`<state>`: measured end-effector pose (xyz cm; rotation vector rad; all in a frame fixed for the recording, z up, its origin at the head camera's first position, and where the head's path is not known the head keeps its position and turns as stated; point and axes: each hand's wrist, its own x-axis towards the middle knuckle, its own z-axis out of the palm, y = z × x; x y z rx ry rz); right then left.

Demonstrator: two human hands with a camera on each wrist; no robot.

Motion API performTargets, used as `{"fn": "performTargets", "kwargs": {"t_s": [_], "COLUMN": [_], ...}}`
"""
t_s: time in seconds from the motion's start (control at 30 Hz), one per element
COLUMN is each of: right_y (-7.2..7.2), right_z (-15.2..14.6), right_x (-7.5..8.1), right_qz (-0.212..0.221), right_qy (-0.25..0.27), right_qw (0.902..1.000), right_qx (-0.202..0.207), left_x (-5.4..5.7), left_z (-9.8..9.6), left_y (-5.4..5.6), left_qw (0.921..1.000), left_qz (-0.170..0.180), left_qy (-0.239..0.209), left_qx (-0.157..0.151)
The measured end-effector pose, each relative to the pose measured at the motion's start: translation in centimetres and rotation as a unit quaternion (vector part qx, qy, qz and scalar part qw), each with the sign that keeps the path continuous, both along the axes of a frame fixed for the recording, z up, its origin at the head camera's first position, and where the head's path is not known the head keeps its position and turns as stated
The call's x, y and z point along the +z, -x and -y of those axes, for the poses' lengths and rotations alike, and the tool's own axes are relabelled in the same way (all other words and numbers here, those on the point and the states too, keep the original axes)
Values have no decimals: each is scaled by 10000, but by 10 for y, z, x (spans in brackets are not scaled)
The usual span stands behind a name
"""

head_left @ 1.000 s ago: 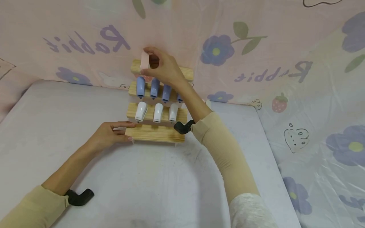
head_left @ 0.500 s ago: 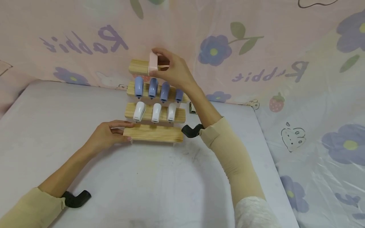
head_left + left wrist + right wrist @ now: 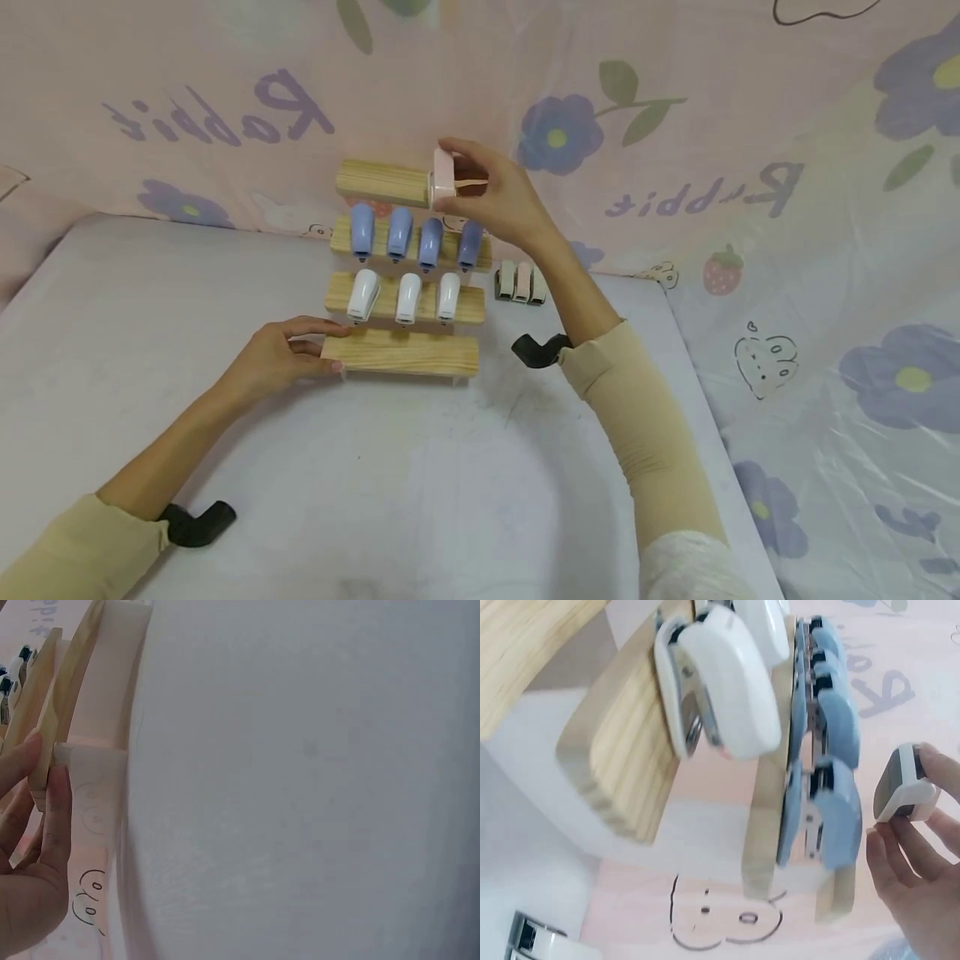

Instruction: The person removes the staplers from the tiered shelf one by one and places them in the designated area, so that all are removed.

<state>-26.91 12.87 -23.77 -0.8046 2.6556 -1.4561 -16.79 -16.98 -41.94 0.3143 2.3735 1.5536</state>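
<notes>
My right hand (image 3: pixel 504 196) grips a small pink block-like device (image 3: pixel 444 173) between thumb and fingers, close over the right part of the rack's top wooden board (image 3: pixel 382 181). In the right wrist view, the device (image 3: pixel 904 784) shows a white rim and a grey underside. My left hand (image 3: pixel 273 357) pinches the left end of the lowest wooden board (image 3: pixel 401 353), thumb and fingers on opposite sides in the left wrist view. Several blue staplers (image 3: pixel 362 231) line the second board, and three white staplers (image 3: pixel 363 294) stand on the third.
Right of the rack, three small devices (image 3: pixel 522 282), green, pink and pale, stand side by side on the white tabletop (image 3: pixel 420 483). A printed pink curtain (image 3: pixel 450 75) hangs right behind the rack. Black curved pieces (image 3: pixel 198 525) stick out from both sleeves.
My right hand has moved the pink device rightward along the top board, from near its left end. That uncovers the fourth blue stapler and the three devices on the table. My left hand stays put.
</notes>
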Motion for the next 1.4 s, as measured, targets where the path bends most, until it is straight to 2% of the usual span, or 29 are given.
{"fn": "performTargets", "kwargs": {"t_s": [0.1, 0.2, 0.5, 0.77, 1.07, 1.4], "right_y": [9, 14, 9, 6, 8, 10], "right_z": [-13, -28, -59, -76, -94, -119], "right_x": [-10, -18, -26, -31, -37, -58], "right_qz": [-64, -150, -180, -148, -125, 159], "right_qy": [19, -55, -93, -359, -291, -354], "right_qw": [10000, 9998, 9990, 9973, 9976, 9964], "right_qx": [-40, -136, -404, -628, -610, -759], "left_x": [1, 0, -2, 2, 2, 4], "left_z": [0, -1, 3, 6, 4, 2], "left_y": [0, 1, 3, 4, 3, 2], "left_qw": [9998, 9998, 9998, 9996, 9996, 9995], "left_qz": [-135, -68, 185, 36, 44, -60], "left_qy": [167, 171, 69, 266, 266, 308], "left_qx": [-56, -87, -65, -46, -16, 4]}}
